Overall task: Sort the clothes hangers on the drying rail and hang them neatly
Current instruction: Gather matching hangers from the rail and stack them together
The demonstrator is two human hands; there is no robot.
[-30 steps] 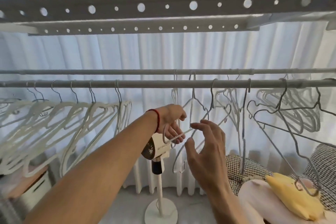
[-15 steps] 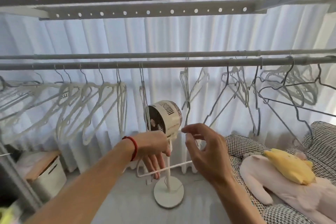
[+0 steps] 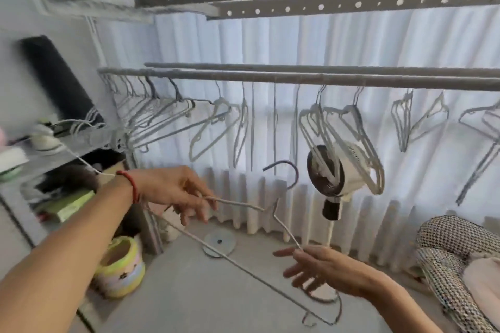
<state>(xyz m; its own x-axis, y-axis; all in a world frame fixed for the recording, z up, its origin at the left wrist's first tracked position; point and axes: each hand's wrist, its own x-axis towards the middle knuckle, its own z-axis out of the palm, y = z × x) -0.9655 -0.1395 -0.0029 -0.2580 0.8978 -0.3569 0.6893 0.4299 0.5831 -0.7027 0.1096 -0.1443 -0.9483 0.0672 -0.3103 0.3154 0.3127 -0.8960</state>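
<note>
Your left hand (image 3: pixel 176 192) pinches one arm of the wire hanger (image 3: pixel 273 213), centre frame, off the rail (image 3: pixel 297 79) | right hand (image 3: pixel 322 269) at 5 o'clock, fingers spread, touching its other arm; lower corner hidden behind it | fan (image 3: pixel 338 173) at 2 o'clock behind hung hangers (image 3: pixel 216 127); left shelf blurred.

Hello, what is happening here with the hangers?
A person is sorting hangers. The left hand pinches one arm of a thin wire hanger, held off the rail with its hook free in the air. The right hand, fingers spread, touches its other arm. Many other hangers hang on the rail, bunched at the left end.
</note>
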